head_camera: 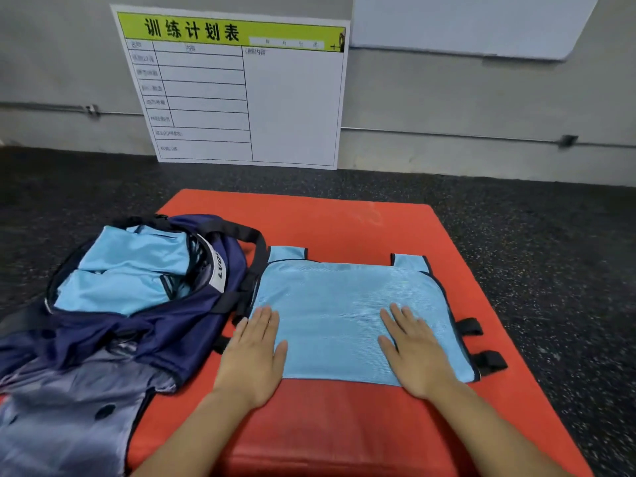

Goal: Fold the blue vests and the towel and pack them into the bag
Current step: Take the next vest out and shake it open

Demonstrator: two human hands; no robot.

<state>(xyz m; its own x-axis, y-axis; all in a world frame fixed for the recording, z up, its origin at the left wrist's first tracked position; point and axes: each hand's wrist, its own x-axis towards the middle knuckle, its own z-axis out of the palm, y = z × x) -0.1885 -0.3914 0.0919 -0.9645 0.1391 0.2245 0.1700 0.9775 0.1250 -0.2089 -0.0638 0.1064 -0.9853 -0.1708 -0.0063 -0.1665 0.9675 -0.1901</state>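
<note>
A light blue mesh vest (347, 304) lies folded flat on the red mat (344, 225), its black straps sticking out at the right edge. My left hand (254, 352) presses flat on the vest's near left corner, fingers straight. My right hand (416, 349) lies flat on its near right part. To the left, the navy bag (144, 325) lies open, and folded light blue vests (127, 270) sit inside its mouth. No towel can be made out.
A grey garment or bag flap (69, 418) spreads at the near left. A white planning board (241, 91) leans on the grey wall behind the mat. Dark speckled floor (550, 270) surrounds the mat.
</note>
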